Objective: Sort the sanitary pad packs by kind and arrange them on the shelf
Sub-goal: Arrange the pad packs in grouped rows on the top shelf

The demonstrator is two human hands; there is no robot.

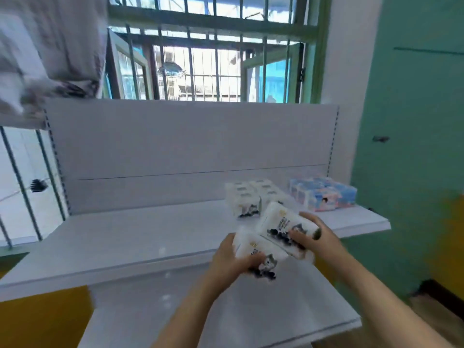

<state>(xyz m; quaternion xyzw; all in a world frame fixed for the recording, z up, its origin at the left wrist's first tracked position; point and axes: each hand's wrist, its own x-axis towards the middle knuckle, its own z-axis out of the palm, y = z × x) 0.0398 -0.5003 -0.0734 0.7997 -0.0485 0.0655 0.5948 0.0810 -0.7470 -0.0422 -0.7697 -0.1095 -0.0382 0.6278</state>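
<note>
Lower shelf (226,310): nearest board, plain white, smooth and slightly glossy; it sat below the hands.
Left hand (229,259): fingers curled round the near white pack (258,249), thumb over its printed face, gripping its left side.
Right hand (316,234): fingers and thumb wrapped round the right end of the far white pack (283,227).
Held packs: both soft, film-wrapped white blocks with a dark cat-like print at the lower end; edges blurred. They lay side by side and touching, long axes tilted up and to the right.
Key relation: the white stack (251,197) stood just beyond the held packs, up and slightly left; the far pack's upper end was close to it, perhaps touching. Judged: the right hand was nearer the stack, and each pack would need turning to match the stack's row.
Shelf (150,234): white metal board, bare across its left part.
White stack: same print as the held packs, blocky, several packs set close together.
Blue-pink stack (324,194): a different kind, pastel wrapper, right of the white stack and apart from it, at the shelf's right end.
Back panel (175,146): flat white sheet with perforated uprights.
Window (213,59): green frame with bars, beyond the shelf.
</note>
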